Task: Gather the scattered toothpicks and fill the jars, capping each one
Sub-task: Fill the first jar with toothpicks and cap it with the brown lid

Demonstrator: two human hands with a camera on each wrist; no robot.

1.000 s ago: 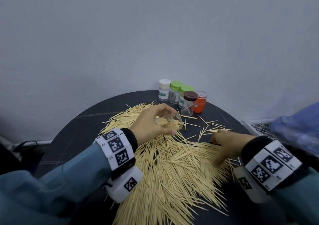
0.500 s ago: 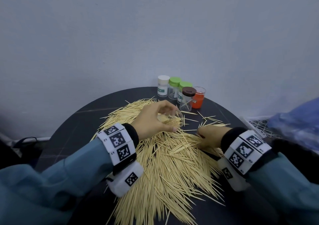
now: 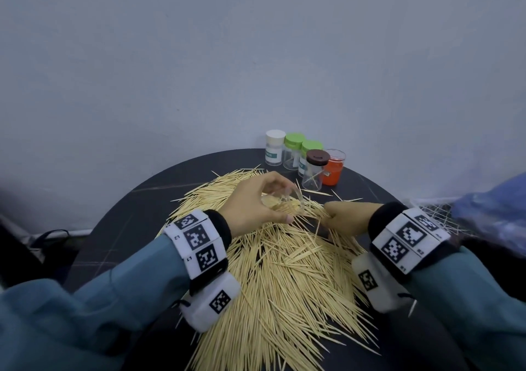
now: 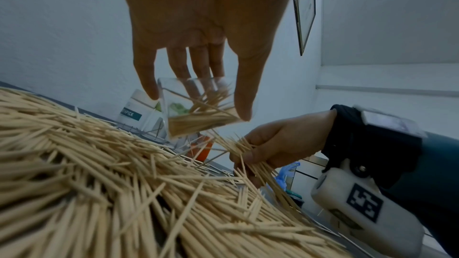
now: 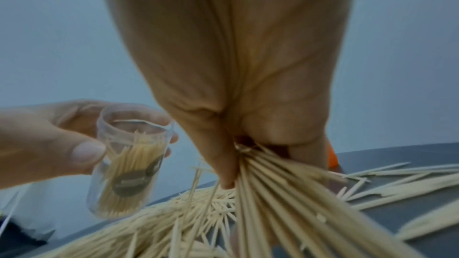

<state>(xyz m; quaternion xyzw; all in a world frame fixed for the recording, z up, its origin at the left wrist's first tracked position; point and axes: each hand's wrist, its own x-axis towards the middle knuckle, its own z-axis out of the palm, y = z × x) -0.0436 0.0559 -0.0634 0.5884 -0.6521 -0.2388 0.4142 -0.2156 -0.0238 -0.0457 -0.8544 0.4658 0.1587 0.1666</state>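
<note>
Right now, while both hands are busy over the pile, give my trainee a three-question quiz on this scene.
1. True or false: the clear jar in the left hand already holds some toothpicks.
2. What does the right hand grip?
A. a brown lid
B. a bundle of toothpicks
C. nothing
3. Fill in: at the back of the table, the jar nearest the hands has a ____ lid.

Key: 1 true; 2 B; 3 brown.
</note>
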